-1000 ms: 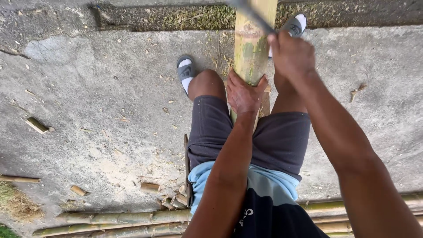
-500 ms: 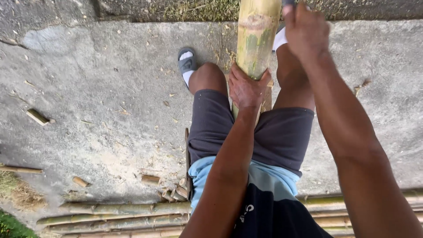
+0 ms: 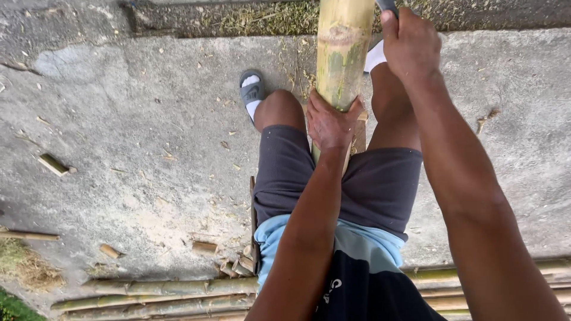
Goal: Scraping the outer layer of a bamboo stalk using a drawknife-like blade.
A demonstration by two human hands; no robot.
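A thick yellow-green bamboo pole (image 3: 342,53) stands upright between my knees. My left hand (image 3: 329,123) is wrapped around its lower part, just above my dark shorts (image 3: 380,184). Right of the pole, my right hand (image 3: 410,44) is raised near the top edge and closed on a dark tool handle (image 3: 388,6). The rest of the tool is out of view. One foot in a grey sandal (image 3: 252,90) with a white sock rests on the concrete, left of the pole.
Several long bamboo poles (image 3: 166,288) lie along the near edge of the concrete ground (image 3: 137,137). Short bamboo offcuts (image 3: 53,164) and chips (image 3: 205,246) are scattered at the left. A grassy strip (image 3: 262,18) runs along the far edge.
My right hand has risen toward the top of the view, and the tool's blade, visible earlier, has left the frame. The left hand keeps its grip on the pole.
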